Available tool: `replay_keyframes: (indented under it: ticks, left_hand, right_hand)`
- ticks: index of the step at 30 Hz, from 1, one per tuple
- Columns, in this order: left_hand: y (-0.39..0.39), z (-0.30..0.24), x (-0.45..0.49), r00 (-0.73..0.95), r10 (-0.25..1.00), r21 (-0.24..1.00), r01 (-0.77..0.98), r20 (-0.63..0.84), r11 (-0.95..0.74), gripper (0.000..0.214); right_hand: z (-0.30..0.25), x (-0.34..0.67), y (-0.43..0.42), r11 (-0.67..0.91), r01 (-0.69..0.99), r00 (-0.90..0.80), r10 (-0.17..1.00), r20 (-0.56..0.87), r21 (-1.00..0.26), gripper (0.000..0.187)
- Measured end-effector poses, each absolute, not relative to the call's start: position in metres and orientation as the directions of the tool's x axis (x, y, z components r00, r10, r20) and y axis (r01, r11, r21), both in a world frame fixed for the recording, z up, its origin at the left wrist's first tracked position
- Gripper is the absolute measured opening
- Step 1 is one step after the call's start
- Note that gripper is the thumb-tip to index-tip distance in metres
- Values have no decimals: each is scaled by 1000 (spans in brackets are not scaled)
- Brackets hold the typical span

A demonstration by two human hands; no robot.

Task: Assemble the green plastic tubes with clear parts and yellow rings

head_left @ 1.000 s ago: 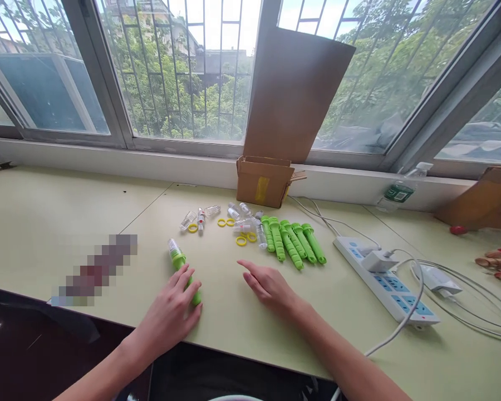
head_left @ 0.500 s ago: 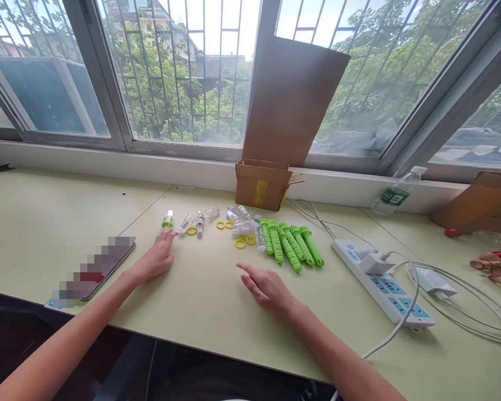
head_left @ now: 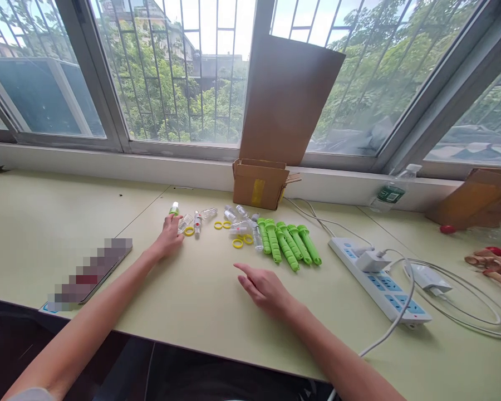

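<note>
My left hand is over the table, its fingertips closed at the lower part of a small green piece with a white top. Just right of these fingers lie a clear plastic bottle, a yellow ring and a clear piece with a red mark. My right hand rests empty on the table, index finger stretched out and the others loosely bent. Beyond it are several green ridged tubes, more yellow rings and clear bottles.
A phone, partly pixelated, lies at left. A cardboard box stands by the window. On the right are a white power strip with cables, a water bottle and wooden pieces with red parts.
My left hand has moved right and a little away from me, and the green piece with the white top has moved with it. The right hand stays in place. The view shifts slightly.
</note>
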State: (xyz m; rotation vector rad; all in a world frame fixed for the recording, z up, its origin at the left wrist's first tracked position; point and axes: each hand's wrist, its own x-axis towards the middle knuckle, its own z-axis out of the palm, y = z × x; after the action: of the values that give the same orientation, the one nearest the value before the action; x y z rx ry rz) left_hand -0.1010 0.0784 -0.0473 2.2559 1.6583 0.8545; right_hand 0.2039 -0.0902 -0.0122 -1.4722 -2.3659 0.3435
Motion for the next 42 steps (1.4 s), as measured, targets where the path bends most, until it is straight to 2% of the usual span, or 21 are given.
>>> replay_keyframes:
  ticks: [5,14,20,25,29,34,42]
  left_hand:
    - [77,-56,-105,165,895,402,849,415,-343,53]
    - [69,-53,-108,183,881,327,880,435,-344,48]
    - [67,-51,-106,139,887,266,923,441,-277,48]
    - [65,-50,-105,164,876,216,933,454,-286,47]
    - [63,-48,-101,201,863,168,936,464,-308,45]
    - [60,-47,-97,220,853,140,937,474,-320,45]
    - [57,-45,-94,279,851,83,933,445,-349,38]
  right_hand:
    - [-10,203,-91,446,812,-415,895,163,-376,45]
    - [-10,204,-90,440,810,-399,898,185,-388,44]
    - [-18,206,-85,432,801,-330,896,296,-414,40]
    - [-22,213,-77,287,898,-102,874,475,-335,34]
    - [-23,219,-72,157,950,16,840,543,-270,32]
    - [-25,222,-68,132,976,-18,842,539,-174,33]
    - [-31,225,-65,35,997,-2,897,441,-67,40]
